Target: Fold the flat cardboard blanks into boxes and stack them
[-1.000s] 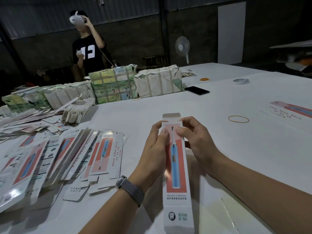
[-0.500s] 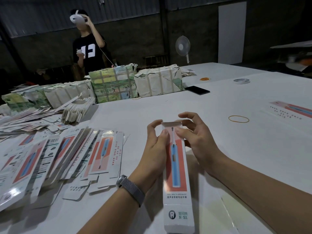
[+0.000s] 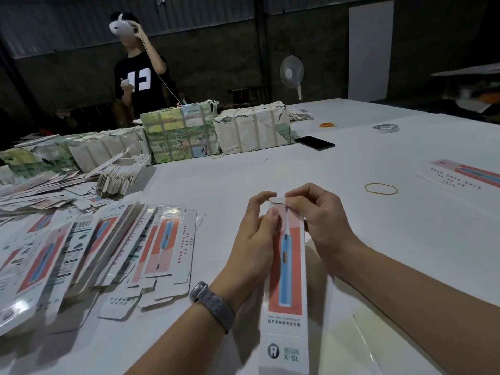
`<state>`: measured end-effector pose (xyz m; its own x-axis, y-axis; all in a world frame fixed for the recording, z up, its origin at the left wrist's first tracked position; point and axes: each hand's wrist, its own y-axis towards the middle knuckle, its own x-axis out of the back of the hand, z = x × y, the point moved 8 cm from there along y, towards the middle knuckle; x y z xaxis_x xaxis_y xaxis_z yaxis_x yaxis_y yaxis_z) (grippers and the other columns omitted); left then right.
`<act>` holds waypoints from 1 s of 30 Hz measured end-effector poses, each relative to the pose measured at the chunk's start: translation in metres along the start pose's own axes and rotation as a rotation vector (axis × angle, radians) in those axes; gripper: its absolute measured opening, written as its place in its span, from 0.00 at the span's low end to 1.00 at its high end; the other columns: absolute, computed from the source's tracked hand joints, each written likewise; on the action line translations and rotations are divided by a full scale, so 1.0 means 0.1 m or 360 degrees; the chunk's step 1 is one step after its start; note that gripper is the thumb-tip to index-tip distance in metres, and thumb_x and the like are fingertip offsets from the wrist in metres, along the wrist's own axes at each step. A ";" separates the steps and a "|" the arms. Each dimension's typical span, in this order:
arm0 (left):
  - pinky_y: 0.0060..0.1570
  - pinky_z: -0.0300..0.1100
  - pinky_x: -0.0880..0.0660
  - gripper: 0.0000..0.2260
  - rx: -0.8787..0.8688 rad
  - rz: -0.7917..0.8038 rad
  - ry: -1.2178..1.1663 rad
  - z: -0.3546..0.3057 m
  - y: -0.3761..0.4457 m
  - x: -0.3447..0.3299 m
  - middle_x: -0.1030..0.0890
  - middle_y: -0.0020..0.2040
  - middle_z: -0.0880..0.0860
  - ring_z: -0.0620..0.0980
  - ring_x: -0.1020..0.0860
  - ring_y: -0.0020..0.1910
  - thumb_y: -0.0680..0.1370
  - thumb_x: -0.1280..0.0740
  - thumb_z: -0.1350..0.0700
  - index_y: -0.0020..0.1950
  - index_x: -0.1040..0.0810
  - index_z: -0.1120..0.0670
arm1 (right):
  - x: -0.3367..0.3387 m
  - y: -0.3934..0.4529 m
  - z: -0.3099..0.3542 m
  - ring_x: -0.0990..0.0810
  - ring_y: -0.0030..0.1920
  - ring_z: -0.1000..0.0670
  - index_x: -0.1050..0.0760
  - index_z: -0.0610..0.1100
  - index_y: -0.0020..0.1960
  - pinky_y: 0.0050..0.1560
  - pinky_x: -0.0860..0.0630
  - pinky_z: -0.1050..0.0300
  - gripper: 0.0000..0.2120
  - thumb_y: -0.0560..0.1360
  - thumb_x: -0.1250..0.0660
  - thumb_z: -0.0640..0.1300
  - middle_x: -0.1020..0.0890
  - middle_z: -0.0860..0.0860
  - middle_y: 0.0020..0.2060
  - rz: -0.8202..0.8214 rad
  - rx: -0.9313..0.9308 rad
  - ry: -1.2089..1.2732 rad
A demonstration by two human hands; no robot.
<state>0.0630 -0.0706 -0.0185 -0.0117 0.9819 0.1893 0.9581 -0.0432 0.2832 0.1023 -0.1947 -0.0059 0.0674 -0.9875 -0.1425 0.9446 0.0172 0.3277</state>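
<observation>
On the white counter (image 3: 351, 163) the biggest things are the wrapped bundles (image 3: 216, 131) at the far side and the fanned pile of flat blanks (image 3: 102, 253) at the left, well apart from the right hand. Between them and the person, one box (image 3: 285, 280) lies long and narrow, its long axis running away from the person, the near end low in the view and the far end between the two hands. The left hand (image 3: 257, 239) grips the left side near the far end, the thumb on the printed face; the right hand (image 3: 319, 220) pinches the small end flap (image 3: 274, 199), which is bent over the opening. Both hands are equally near to this end, so the tuck is probably the step now. Writing on the near end reads "X·SL" beside a tooth logo; the small lines above are not readable.
</observation>
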 end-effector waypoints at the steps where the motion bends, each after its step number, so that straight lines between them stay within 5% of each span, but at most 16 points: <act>1: 0.35 0.34 0.21 0.08 0.0003 0.0007 0.0004 0.00 -0.01 -0.01 0.16 0.39 0.46 0.47 0.15 0.37 0.86 0.46 0.47 0.62 0.32 0.35 | 0.01 0.00 0.00 0.21 0.35 0.53 0.20 0.47 0.37 0.37 0.24 0.60 0.12 0.78 0.33 0.37 0.20 0.51 0.34 -0.0020 -0.0008 0.0003; 12: 0.37 0.36 0.20 0.08 0.0117 0.0075 -0.0069 0.03 -0.02 -0.03 0.15 0.41 0.49 0.50 0.14 0.39 0.84 0.40 0.46 0.62 0.29 0.36 | -0.02 -0.01 -0.02 0.21 0.32 0.56 0.20 0.42 0.39 0.36 0.22 0.64 0.09 0.76 0.33 0.34 0.19 0.53 0.30 -0.0014 -0.0056 -0.0040; 30: 0.41 0.36 0.19 0.10 0.0055 0.0096 -0.0040 -0.01 -0.03 -0.04 0.15 0.44 0.52 0.48 0.14 0.41 0.83 0.37 0.46 0.63 0.29 0.34 | 0.00 0.03 -0.04 0.22 0.35 0.53 0.19 0.49 0.34 0.40 0.22 0.58 0.14 0.77 0.32 0.39 0.19 0.52 0.32 -0.0017 -0.0059 -0.0089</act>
<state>0.0602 -0.0747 -0.0193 0.0532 0.9820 0.1813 0.9662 -0.0965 0.2390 0.1060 -0.1939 -0.0087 0.0405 -0.9948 -0.0933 0.9565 0.0116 0.2913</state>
